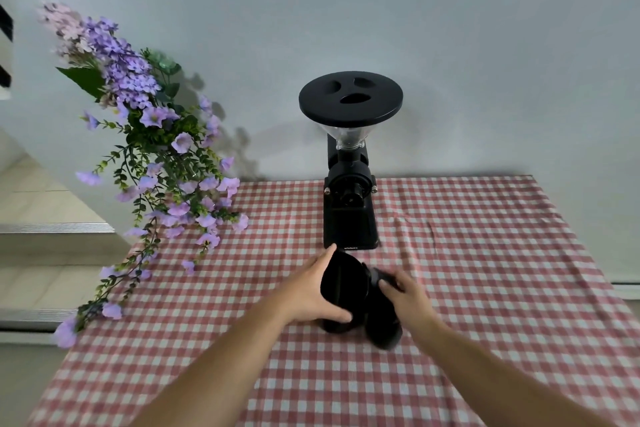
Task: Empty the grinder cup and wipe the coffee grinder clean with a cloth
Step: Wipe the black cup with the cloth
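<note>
A table [485, 288] with a red and white checked cloth holds a black coffee grinder [350, 184] near the middle, a black cup [341, 291] below it, and purple flowers [156, 166] at left.

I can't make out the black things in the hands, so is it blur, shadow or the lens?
Head view: motion blur smears the black piece under the right hand; the cup in the left hand reads as flat black with little detail; the grinder is sharp; the wide lens bows the tablecloth edges; soft flower shadows on the wall.
</note>
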`<state>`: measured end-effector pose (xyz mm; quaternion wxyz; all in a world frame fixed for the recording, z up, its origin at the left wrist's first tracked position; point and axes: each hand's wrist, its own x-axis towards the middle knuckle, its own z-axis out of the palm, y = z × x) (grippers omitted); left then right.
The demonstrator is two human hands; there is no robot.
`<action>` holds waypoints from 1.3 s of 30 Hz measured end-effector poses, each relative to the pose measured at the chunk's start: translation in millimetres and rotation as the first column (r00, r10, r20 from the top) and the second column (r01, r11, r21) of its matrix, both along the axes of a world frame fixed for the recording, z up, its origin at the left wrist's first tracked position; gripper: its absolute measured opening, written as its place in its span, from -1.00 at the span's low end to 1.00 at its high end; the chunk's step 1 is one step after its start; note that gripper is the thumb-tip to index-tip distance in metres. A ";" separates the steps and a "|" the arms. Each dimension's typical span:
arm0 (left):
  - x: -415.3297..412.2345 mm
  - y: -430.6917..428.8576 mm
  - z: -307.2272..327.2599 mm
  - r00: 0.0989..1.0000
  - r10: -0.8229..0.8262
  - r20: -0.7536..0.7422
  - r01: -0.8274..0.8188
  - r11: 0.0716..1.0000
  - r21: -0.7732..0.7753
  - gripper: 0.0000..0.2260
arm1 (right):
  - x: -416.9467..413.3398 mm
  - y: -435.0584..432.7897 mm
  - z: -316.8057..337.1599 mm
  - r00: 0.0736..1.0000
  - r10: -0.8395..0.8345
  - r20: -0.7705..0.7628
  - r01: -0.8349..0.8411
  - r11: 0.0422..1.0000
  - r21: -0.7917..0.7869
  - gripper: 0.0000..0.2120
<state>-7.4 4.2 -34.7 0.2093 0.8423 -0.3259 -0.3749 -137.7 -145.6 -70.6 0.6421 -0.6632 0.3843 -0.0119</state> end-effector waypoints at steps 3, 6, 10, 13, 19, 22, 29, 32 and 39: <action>-24.3 -13.7 -13.2 0.974 0.201 0.108 -0.202 0.979 0.004 0.11 | 16.5 -10.5 25.4 0.988 -0.059 0.143 0.055 0.998 0.035 -0.83; -36.8 -23.4 -23.2 0.940 0.222 0.259 -0.252 0.964 0.085 0.08 | 24.3 -5.1 39.1 0.981 -0.011 0.192 0.021 0.999 -0.048 -0.78; -11.6 -13.0 -16.4 0.981 0.037 0.193 -0.046 0.998 0.047 0.04 | 9.5 13.4 14.4 1.000 0.022 0.008 -0.021 0.999 -0.037 -0.76; 9.4 -3.1 -8.6 0.985 -0.142 0.099 0.133 0.987 0.090 0.11 | 5.7 14.2 8.1 0.997 0.052 -0.051 -0.050 0.998 0.023 -0.79; -1.0 -2.0 -2.6 0.993 -0.057 0.108 0.053 0.998 0.045 0.06 | 33.5 -0.8 33.9 0.989 0.037 0.144 -0.028 0.997 -0.065 -0.78; -15.1 -9.0 -10.6 0.971 0.053 0.235 -0.061 0.998 0.028 -0.08 | 19.9 17.9 24.4 0.990 0.083 0.116 -0.063 0.985 -0.163 -0.78; -6.4 -15.6 -7.2 0.988 0.027 0.151 -0.032 0.999 0.025 -0.15 | 10.3 -0.5 12.3 0.995 0.101 -0.011 -0.101 0.992 -0.080 -0.82; 3.7 -16.7 5.4 0.980 -0.166 0.113 0.158 0.984 0.077 -0.06 | 22.9 -13.7 29.6 0.995 -0.024 0.100 0.027 0.999 -0.030 -0.82; 5.5 0.2 2.3 0.940 -0.178 0.291 0.110 0.965 0.236 0.15 | 18.3 -5.3 23.2 0.988 0.156 -0.014 -0.155 0.963 -0.220 -0.80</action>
